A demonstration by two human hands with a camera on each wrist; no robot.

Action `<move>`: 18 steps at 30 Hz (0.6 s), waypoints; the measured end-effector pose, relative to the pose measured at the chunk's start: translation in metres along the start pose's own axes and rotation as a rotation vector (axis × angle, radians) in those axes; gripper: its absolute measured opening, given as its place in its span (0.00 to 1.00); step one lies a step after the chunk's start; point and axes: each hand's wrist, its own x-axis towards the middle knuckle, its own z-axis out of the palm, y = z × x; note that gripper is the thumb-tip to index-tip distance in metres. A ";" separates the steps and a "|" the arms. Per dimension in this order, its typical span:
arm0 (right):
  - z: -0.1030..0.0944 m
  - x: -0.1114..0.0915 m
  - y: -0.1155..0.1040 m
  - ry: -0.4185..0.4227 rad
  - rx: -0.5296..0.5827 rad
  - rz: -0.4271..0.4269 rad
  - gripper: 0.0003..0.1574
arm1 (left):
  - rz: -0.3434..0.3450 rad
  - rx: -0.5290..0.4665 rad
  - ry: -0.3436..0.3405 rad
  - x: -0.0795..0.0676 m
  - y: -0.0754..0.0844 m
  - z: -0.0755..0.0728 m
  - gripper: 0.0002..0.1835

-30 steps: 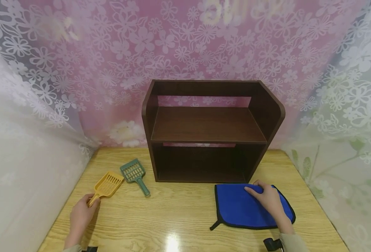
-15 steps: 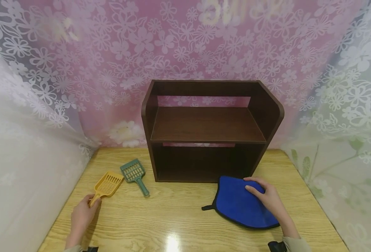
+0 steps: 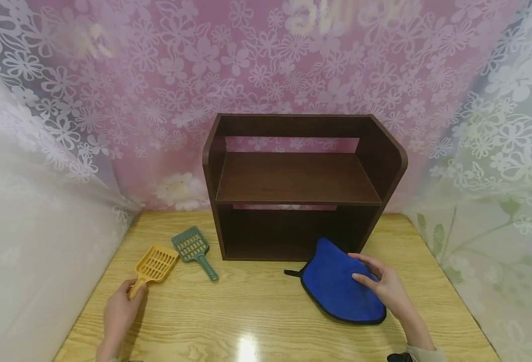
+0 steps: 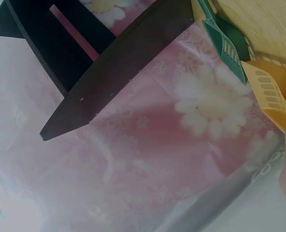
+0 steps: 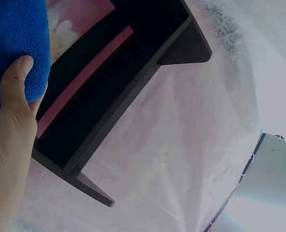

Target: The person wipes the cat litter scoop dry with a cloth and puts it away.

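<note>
My left hand [image 3: 118, 309] grips the handle of a yellow slotted litter scoop [image 3: 157, 262] at the left of the table. Just right of its head lies a green litter scoop [image 3: 191, 245], handle toward me; in the left wrist view the yellow scoop [image 4: 268, 87] overlaps the green one [image 4: 227, 46]. On the right, my right hand [image 3: 391, 290] pinches a folded blue towel [image 3: 335, 289] with black edging and a black loop. Its upper corner overlaps the shelf's lower opening. The right wrist view shows the thumb pressed on the fuzzy towel [image 5: 14, 34]; the fingers behind are mostly hidden.
A dark brown two-level shelf [image 3: 299, 176] stands at the back middle of the wooden table [image 3: 229, 317], with nothing on its upper board. Flowered pink cloth [image 3: 175, 100] hangs behind it, and pale sheets [image 3: 39, 251] close off both sides.
The towel has turned and shifted left under my right hand, its top corner rising before the shelf. My left hand keeps its grip, while the green scoop's handle end has moved slightly right.
</note>
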 end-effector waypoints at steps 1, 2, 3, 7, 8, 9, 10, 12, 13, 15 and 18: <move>0.001 0.000 -0.001 0.007 0.001 0.007 0.29 | -0.001 0.002 0.010 -0.001 0.000 -0.001 0.25; 0.002 0.000 -0.003 0.017 0.004 0.018 0.28 | -0.012 -0.004 0.016 -0.002 0.001 -0.002 0.24; 0.002 0.000 -0.004 0.025 0.005 0.027 0.28 | -0.024 -0.009 0.022 -0.002 0.001 -0.002 0.24; 0.004 0.001 -0.006 0.059 0.010 0.047 0.27 | -0.049 -0.024 0.058 -0.004 0.003 -0.007 0.24; 0.005 0.001 -0.006 0.069 0.012 0.054 0.27 | -0.050 -0.028 0.064 -0.004 0.004 -0.009 0.23; 0.005 0.002 -0.006 0.078 0.009 0.059 0.26 | -0.043 -0.029 0.071 -0.005 0.005 -0.010 0.23; 0.005 0.002 -0.006 0.089 0.010 0.064 0.26 | -0.035 -0.033 0.077 -0.005 0.007 -0.012 0.23; 0.006 0.002 -0.007 0.108 0.010 0.066 0.25 | -0.009 -0.036 0.091 -0.006 0.012 -0.015 0.23; 0.007 0.002 -0.007 0.116 0.013 0.059 0.24 | 0.005 -0.036 0.092 -0.006 0.015 -0.017 0.22; 0.008 0.003 -0.007 0.131 0.034 0.036 0.23 | 0.033 -0.046 0.098 -0.006 0.021 -0.019 0.21; 0.009 0.004 -0.007 0.139 0.084 -0.009 0.22 | 0.071 -0.048 0.098 -0.006 0.030 -0.022 0.19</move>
